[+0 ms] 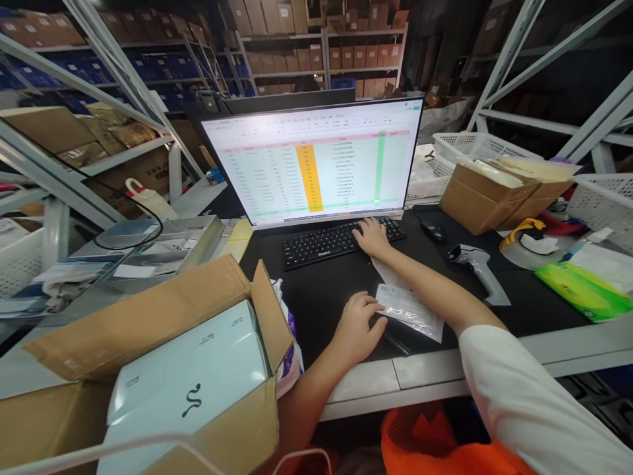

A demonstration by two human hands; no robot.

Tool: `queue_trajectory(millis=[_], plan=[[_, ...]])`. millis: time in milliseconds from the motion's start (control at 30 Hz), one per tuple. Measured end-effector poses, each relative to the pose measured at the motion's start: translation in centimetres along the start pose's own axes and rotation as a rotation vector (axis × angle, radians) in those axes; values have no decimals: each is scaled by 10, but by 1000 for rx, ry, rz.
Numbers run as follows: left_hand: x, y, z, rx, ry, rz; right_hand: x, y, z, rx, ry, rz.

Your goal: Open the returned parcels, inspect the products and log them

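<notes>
My right hand rests with its fingers spread on the right part of a black keyboard. Behind the keyboard stands a monitor that shows a spreadsheet with an orange and a green column. Nearer to me, my left hand lies on the black desk mat with fingers apart, the fingertips by the edge of a clear plastic bag holding white paper. A dark pen-like stick lies just beside that hand. Neither hand holds anything that I can see.
An open cardboard box with a pale blue package stands at the left front. To the right lie a mouse, a barcode scanner, a tape roll, a green tissue pack and small cartons. Metal shelving surrounds the desk.
</notes>
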State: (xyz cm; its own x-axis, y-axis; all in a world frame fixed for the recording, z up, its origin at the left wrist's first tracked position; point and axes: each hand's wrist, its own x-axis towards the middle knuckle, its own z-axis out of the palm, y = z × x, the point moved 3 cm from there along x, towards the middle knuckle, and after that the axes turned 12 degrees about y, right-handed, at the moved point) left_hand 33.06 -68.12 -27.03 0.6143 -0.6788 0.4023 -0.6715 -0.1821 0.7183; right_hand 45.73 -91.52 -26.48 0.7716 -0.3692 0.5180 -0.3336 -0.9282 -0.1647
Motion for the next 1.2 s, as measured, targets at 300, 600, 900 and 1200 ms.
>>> queue_trajectory(millis=[300,600,900,1200], plan=[[-11,16,2,-20,-63,54,-62,28,-11,-13,40,-83],[-10,12,2,24,-76,30,-63,30,-3,37,84,-64],[-12,13,5,35,-91,52,-64,36,2,33,112,-71],[-5,9,0,48,-53,72,-61,30,-9,61,87,-51]])
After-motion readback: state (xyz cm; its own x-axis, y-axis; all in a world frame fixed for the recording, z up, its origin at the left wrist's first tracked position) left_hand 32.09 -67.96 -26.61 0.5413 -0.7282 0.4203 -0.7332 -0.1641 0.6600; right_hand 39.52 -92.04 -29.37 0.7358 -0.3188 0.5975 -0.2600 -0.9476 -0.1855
